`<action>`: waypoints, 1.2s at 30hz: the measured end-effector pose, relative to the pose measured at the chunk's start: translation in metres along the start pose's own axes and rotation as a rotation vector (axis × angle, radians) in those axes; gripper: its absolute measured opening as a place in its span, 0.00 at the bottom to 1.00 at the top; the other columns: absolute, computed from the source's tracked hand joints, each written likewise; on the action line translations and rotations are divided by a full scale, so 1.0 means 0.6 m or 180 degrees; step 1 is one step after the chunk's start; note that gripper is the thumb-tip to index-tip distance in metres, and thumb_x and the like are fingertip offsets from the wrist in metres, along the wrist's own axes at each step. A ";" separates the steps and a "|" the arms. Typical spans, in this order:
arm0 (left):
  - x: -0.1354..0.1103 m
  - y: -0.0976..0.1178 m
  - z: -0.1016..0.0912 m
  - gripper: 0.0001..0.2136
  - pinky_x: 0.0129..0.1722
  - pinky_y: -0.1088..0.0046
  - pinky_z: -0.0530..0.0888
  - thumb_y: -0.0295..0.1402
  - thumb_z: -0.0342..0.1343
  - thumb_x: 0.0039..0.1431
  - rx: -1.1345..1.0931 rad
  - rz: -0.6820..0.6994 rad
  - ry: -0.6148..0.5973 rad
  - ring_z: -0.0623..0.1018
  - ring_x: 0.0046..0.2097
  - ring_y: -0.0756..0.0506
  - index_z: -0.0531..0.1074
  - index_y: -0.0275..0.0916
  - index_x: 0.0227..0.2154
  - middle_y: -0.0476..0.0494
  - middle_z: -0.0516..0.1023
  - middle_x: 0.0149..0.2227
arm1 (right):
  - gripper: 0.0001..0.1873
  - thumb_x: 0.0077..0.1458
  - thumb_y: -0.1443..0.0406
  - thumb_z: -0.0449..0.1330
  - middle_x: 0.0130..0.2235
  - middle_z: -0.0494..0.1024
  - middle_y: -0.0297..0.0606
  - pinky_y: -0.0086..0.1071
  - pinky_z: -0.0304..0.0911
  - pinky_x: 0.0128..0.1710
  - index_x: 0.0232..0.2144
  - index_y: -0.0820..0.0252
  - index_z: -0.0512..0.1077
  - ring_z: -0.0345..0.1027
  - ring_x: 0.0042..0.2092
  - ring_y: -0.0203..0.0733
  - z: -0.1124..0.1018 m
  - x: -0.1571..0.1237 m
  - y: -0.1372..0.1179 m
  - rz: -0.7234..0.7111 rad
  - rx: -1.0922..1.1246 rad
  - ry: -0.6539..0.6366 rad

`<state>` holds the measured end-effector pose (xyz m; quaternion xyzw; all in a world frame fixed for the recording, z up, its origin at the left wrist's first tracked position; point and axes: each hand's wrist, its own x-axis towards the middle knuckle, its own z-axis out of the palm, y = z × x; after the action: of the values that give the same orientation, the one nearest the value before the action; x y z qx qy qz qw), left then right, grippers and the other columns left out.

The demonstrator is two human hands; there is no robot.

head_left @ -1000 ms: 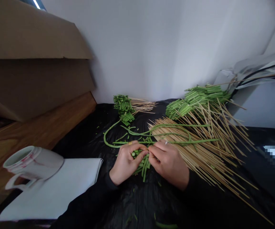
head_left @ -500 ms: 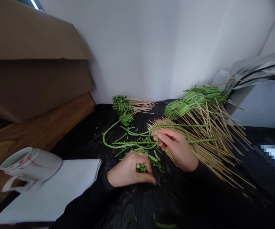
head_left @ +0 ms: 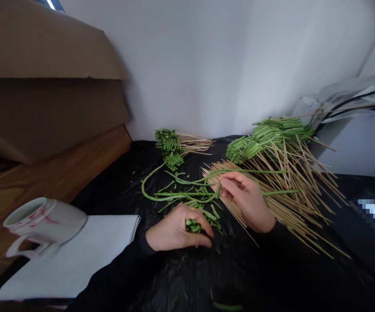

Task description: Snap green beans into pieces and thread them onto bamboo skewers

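My left hand (head_left: 180, 229) is curled round a small bunch of cut green bean pieces (head_left: 192, 225), their ends showing between thumb and fingers. Just to the right and farther off, my right hand (head_left: 247, 199) pinches a short green bean piece (head_left: 218, 190) between thumb and fingertips. Long uncut green beans (head_left: 154, 198) loop across the black sheet and pass by the right hand. Loose short pieces (head_left: 211, 212) lie scattered between the hands. Under and beyond my right hand spreads a pile of bare bamboo skewers (head_left: 291, 212).
Skewers loaded with bean pieces form a small stack (head_left: 167, 145) by the wall and a larger stack (head_left: 272, 134) at the right. A white mug (head_left: 60, 221) stands on folded white paper (head_left: 92, 247) at left. Behind it is a cardboard box (head_left: 53, 99). Black plastic (head_left: 180, 286) covers the work surface.
My right hand has shifted slightly to the right, and the bean piece at its fingertips is tilted more. The left hand keeps its bunch, thumb and fingers still curved. The view has moved slightly.
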<state>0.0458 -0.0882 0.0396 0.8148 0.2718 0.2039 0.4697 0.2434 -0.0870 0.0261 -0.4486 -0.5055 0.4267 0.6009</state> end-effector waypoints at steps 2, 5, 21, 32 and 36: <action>0.002 -0.003 -0.005 0.10 0.33 0.74 0.70 0.37 0.63 0.52 -0.0153 -0.0234 0.0554 0.76 0.29 0.49 0.76 0.34 0.25 0.44 0.79 0.27 | 0.09 0.55 0.58 0.60 0.31 0.79 0.36 0.30 0.62 0.28 0.32 0.59 0.72 0.68 0.30 0.36 -0.001 -0.001 0.001 -0.0089 -0.0121 -0.0115; 0.007 -0.013 -0.012 0.13 0.34 0.73 0.71 0.41 0.60 0.54 -0.0405 -0.0464 0.1282 0.76 0.32 0.47 0.77 0.33 0.32 0.43 0.79 0.30 | 0.09 0.55 0.58 0.61 0.37 0.80 0.37 0.34 0.65 0.37 0.33 0.57 0.75 0.72 0.38 0.40 0.006 -0.006 0.004 -0.0280 -0.0378 -0.0430; 0.018 -0.064 -0.046 0.13 0.31 0.76 0.68 0.40 0.57 0.56 -0.0022 -0.0698 0.1706 0.72 0.30 0.50 0.76 0.34 0.33 0.45 0.78 0.31 | 0.15 0.53 0.78 0.54 0.38 0.77 0.43 0.41 0.57 0.42 0.39 0.61 0.75 0.64 0.46 0.49 -0.018 0.014 0.075 -0.1818 -0.4159 -0.1206; 0.011 -0.081 -0.037 0.13 0.37 0.73 0.70 0.42 0.60 0.53 0.0781 -0.0588 0.0982 0.76 0.36 0.46 0.78 0.37 0.33 0.46 0.80 0.34 | 0.13 0.61 0.70 0.48 0.37 0.74 0.42 0.38 0.61 0.41 0.38 0.61 0.73 0.65 0.41 0.46 -0.043 0.035 0.075 -0.2117 -0.3892 -0.0545; 0.012 -0.078 -0.040 0.12 0.41 0.71 0.70 0.42 0.57 0.57 0.0934 -0.0317 0.1280 0.77 0.38 0.45 0.79 0.37 0.31 0.43 0.80 0.34 | 0.14 0.62 0.70 0.47 0.40 0.75 0.42 0.39 0.63 0.44 0.41 0.59 0.71 0.67 0.44 0.46 -0.038 0.032 0.069 -0.2123 -0.3289 -0.0413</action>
<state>0.0257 -0.0486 0.0103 0.8029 0.4263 0.2968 0.2924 0.2659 -0.0615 -0.0117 -0.4725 -0.7955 -0.0577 0.3750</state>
